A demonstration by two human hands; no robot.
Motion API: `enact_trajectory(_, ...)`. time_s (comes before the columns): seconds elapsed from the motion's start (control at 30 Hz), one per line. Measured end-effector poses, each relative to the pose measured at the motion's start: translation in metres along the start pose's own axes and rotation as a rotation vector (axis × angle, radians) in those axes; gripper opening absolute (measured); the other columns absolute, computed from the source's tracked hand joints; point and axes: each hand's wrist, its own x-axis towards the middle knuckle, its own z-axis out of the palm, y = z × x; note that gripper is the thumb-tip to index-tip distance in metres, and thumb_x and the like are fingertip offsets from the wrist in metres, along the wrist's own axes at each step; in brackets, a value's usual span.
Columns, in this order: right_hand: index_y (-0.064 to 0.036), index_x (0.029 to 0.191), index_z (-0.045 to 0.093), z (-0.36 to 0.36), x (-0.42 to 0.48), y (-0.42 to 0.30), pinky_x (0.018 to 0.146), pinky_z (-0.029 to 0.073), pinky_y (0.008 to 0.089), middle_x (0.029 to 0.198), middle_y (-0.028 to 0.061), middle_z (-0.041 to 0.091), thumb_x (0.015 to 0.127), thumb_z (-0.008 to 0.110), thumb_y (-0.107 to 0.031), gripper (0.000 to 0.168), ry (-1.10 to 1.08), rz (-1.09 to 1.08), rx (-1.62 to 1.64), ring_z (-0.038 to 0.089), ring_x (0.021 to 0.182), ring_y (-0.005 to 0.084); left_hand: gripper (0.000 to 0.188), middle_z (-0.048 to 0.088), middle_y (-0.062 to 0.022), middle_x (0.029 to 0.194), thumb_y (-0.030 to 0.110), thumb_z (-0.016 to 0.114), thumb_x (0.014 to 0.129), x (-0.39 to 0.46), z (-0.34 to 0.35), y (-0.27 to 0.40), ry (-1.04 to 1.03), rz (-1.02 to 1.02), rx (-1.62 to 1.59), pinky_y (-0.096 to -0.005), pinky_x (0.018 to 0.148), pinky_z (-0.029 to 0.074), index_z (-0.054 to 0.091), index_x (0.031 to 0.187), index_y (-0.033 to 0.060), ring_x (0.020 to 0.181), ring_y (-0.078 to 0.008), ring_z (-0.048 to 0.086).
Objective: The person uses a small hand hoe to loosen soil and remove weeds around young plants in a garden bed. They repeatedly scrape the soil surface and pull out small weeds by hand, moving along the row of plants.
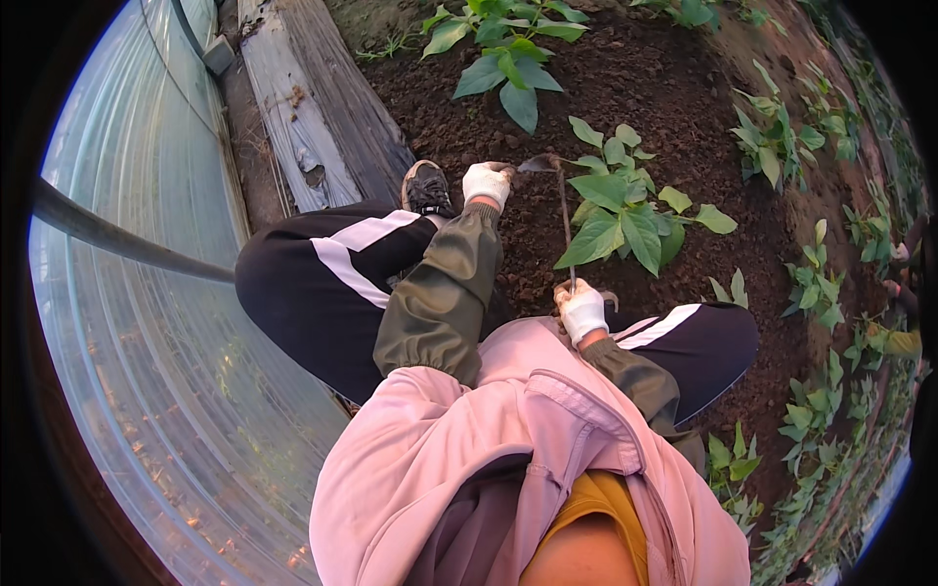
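Note:
My right hand, in a white knit glove with soiled fingertips, is closed around the lower end of a thin-shafted hand hoe. The shaft runs away from me to a small metal blade that points left, above dark, crumbly soil. Just left of the blade tip is my left hand, gloved the same way, with its fingers curled; whether it grips the tip or anything else is unclear. A broad-leaved green plant grows right of the shaft, its leaves close to it. Another leafy plant stands farther off.
Weathered wooden boards edge the bed beside my shoe. Clear plastic sheeting with a curved pipe lies along the left. More plant rows line the right, where another person's gloved hand shows at the rim.

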Motion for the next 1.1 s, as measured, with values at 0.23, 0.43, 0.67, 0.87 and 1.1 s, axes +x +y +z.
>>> enact_trajectory(0.23, -0.004, 0.082, 0.053, -0.005, 0.017, 0.023, 0.041, 0.036, 0.0271, 0.058, 0.0019, 0.049, 0.08, 0.048, -0.007, 0.006, 0.02, -0.1, -0.156, 0.045, 0.045, 0.0114, 0.02, 0.066, -0.0084, 0.089, 0.009, 0.061, 0.085, -0.01, -0.004, 0.013, 0.079, -0.103, -0.512, -0.0267, 0.054, 0.052, 0.065, 0.102, -0.0013, 0.068, -0.0163, 0.062)
enact_trajectory(0.43, -0.003, 0.083, 0.052, -0.002, 0.0, 0.003, 0.044, 0.036, 0.0257, 0.058, 0.0012, 0.049, 0.081, 0.048, -0.008, 0.007, -0.03, -0.065, -0.186, 0.045, 0.048, 0.0103, 0.021, 0.066, -0.0061, 0.094, 0.009, 0.06, 0.087, 0.002, -0.022, 0.003, 0.177, 0.243, -0.419, -0.0236, 0.069, 0.049, 0.063, 0.104, -0.0026, 0.075, -0.0127, 0.061)
enact_trajectory(0.67, -0.002, 0.081, 0.053, 0.001, 0.003, 0.0, 0.043, 0.036, 0.0244, 0.061, 0.0012, 0.05, 0.08, 0.048, -0.006, 0.007, 0.03, -0.138, 0.018, 0.043, 0.048, 0.0084, 0.024, 0.065, -0.0107, 0.098, 0.027, 0.056, 0.083, -0.043, 0.027, -0.014, -0.142, 0.212, 0.953, -0.0392, 0.082, 0.049, 0.066, 0.102, 0.016, 0.096, -0.0291, 0.061)
enact_trajectory(0.87, -0.002, 0.083, 0.056, -0.004, 0.015, 0.017, 0.048, 0.039, 0.0244, 0.062, 0.0031, 0.053, 0.079, 0.048, -0.008, 0.01, 0.04, -0.108, -0.039, 0.048, 0.054, 0.0107, 0.026, 0.068, -0.0092, 0.088, 0.021, 0.061, 0.082, -0.028, 0.022, -0.021, -0.11, 0.136, 0.032, -0.03, 0.073, 0.048, 0.067, 0.104, 0.0085, 0.081, -0.0215, 0.063)
enact_trajectory(1.1, -0.008, 0.091, 0.059, -0.005, 0.001, -0.001, 0.066, 0.047, 0.0441, 0.078, 0.0205, 0.062, 0.079, 0.05, -0.026, 0.023, 0.188, -0.314, -0.607, 0.059, 0.074, 0.0382, 0.027, 0.066, -0.0147, 0.084, 0.024, 0.059, 0.083, -0.03, 0.007, 0.021, 0.024, 0.296, 0.218, -0.0323, 0.07, 0.047, 0.065, 0.104, 0.0078, 0.074, -0.0254, 0.063)
